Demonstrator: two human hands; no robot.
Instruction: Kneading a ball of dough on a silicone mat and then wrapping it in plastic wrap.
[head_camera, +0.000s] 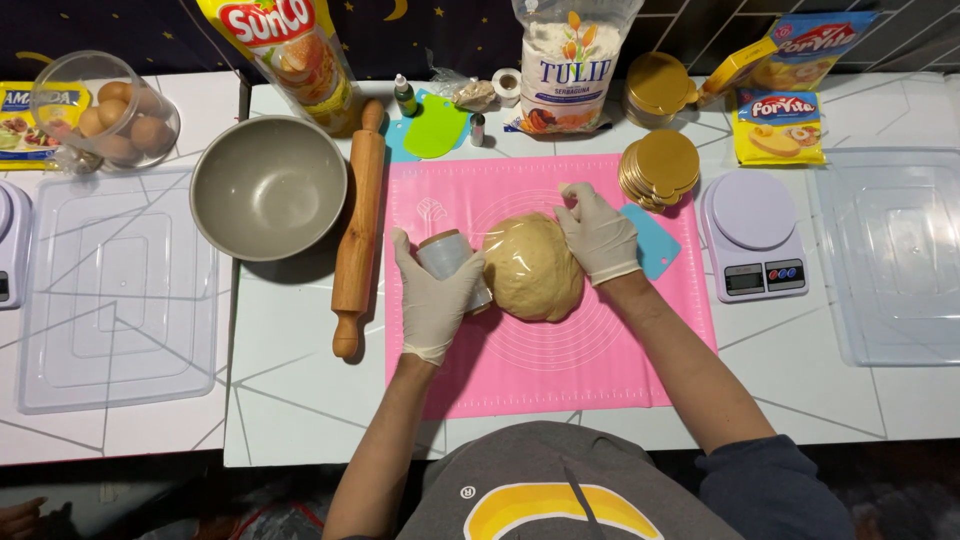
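Pink mat (600, 370), dough ball (533, 266) dead centre of the frame.
Left hand (432, 295) grips a cling film roll (452, 258) against the dough, right hand (598, 232) lies open on it. Grey bowl (268, 187) upper left sits empty, clear tub (105, 105) holds eggs (120, 122); rolling pin (357, 230) between bowl and mat.

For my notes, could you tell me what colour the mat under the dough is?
Pink mat, in the head view.
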